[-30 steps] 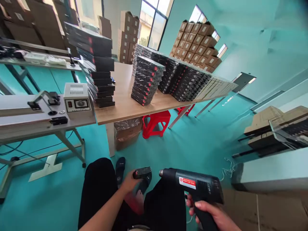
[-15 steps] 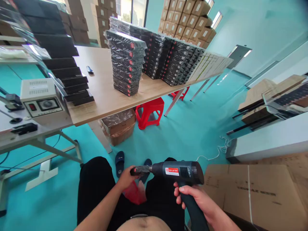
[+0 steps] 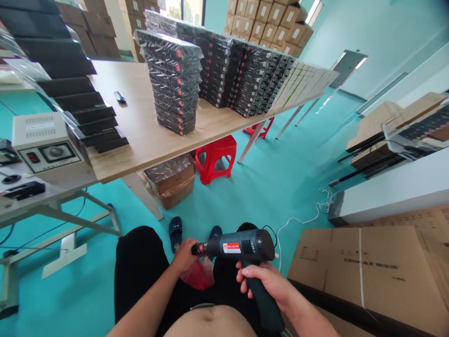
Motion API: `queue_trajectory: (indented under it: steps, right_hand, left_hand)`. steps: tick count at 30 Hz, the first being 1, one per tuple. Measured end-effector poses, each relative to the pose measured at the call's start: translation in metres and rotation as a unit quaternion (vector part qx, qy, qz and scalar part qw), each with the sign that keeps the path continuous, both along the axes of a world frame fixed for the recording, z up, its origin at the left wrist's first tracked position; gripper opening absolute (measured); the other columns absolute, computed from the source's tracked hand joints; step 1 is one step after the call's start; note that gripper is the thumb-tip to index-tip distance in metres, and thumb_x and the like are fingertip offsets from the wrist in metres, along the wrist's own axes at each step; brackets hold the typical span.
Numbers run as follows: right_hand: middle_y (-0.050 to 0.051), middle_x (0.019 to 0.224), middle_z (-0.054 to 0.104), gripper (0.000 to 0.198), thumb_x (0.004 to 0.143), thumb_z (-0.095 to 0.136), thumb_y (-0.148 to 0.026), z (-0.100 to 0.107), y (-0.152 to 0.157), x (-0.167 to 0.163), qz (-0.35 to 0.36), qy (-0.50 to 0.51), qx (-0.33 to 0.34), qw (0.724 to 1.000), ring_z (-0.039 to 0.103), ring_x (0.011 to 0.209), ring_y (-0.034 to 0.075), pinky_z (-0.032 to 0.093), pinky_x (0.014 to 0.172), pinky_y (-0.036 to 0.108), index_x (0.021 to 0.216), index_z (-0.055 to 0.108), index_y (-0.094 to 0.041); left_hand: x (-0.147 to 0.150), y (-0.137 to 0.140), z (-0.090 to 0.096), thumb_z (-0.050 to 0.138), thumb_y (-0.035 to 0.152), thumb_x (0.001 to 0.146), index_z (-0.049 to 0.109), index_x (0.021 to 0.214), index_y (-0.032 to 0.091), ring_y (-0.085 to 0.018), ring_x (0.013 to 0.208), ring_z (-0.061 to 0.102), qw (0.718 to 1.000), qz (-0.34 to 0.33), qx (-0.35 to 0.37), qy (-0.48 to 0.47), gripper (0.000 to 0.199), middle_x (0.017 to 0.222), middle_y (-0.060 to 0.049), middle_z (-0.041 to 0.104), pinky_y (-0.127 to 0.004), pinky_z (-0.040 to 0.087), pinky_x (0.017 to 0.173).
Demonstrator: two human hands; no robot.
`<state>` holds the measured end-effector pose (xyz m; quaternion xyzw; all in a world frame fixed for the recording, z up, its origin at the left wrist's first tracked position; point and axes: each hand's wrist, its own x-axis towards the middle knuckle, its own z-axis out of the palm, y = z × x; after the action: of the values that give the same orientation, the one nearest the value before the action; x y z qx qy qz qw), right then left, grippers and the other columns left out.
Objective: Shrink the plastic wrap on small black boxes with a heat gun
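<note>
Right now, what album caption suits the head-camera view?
The right hand points a heat gun at a black box in the left hand, near a table stacked with film-wrapped boxes.

The heat gun (image 3: 245, 246) is blue-grey, its label (image 3: 232, 247) red-and-white, the floor (image 3: 270, 182) turquoise

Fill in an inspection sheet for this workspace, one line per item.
Surface: light wood-grain table, bearing stacks of flat black boxes, some wrapped in clear film.
Things in use: dark pistol-shaped heat gun, nozzle end at a small black-and-red box; contact unclear.
Clutter: small blue-and-black object on the table.
Hands: left hand holds the small box; right hand grips the gun's handle.
Cables: tangled white cable on the turquoise floor.
Surroundings: pale metal control box, red plastic stool, large brown cardboard carton.
</note>
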<state>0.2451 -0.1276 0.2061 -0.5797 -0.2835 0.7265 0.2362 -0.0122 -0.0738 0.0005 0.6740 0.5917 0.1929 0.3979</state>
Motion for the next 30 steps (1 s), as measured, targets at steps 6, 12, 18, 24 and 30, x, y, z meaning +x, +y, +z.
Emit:
queue_trajectory:
  steps: [6,12,18,24,30]
  right_hand:
    - [0.008,0.079,0.07,0.031,0.072,0.064,-0.028,-0.009,0.002,-0.001,0.003,-0.002,0.012,1.0,0.066,0.064,0.017,0.049,0.051,0.024,0.097,0.064,-0.009]
    - [0.007,0.077,0.069,0.028,0.071,0.064,-0.028,-0.009,0.006,0.025,-0.042,-0.019,-0.006,0.999,0.066,0.064,0.017,0.049,0.05,0.024,0.094,0.065,-0.011]
    - [0.007,0.076,0.069,0.026,0.072,0.063,-0.027,-0.016,0.006,0.038,-0.063,-0.001,-0.017,0.998,0.065,0.063,0.017,0.049,0.049,0.024,0.093,0.064,-0.011]
    - [0.008,0.077,0.069,0.023,0.075,0.061,-0.025,-0.031,0.005,0.03,-0.073,0.012,-0.006,0.997,0.065,0.063,0.016,0.049,0.05,0.023,0.094,0.064,-0.011]
    - [0.007,0.079,0.068,0.024,0.076,0.062,-0.027,-0.028,0.004,0.039,-0.145,0.059,-0.028,0.987,0.064,0.063,0.014,0.049,0.051,0.021,0.095,0.066,-0.012]
  left_hand:
    - [-0.003,-0.001,-0.003,0.073,0.044,0.067,0.067,0.095,0.02,-0.025,0.095,0.058,1.0,0.018,-0.005,-0.015,0.037,0.101,-0.008,0.065,-0.034,0.042,0.086]
    - [-0.006,0.004,-0.014,0.079,0.037,0.06,0.067,0.093,0.018,-0.026,0.093,0.059,0.991,0.075,-0.009,-0.113,0.04,0.098,-0.007,0.064,-0.037,0.043,0.086]
    - [-0.007,0.006,-0.016,0.081,0.028,0.054,0.068,0.095,0.02,-0.026,0.094,0.059,0.977,0.113,-0.037,-0.179,0.044,0.101,-0.006,0.065,-0.04,0.043,0.09]
    - [-0.004,0.004,-0.006,0.085,0.021,0.045,0.07,0.088,0.019,-0.031,0.095,0.061,0.94,0.167,-0.093,-0.284,0.045,0.094,-0.007,0.069,-0.043,0.044,0.09]
    - [-0.003,0.003,0.02,0.082,0.012,0.052,0.068,0.092,0.016,-0.026,0.081,0.068,0.819,0.235,-0.236,-0.467,0.043,0.084,-0.006,0.072,-0.038,0.051,0.079]
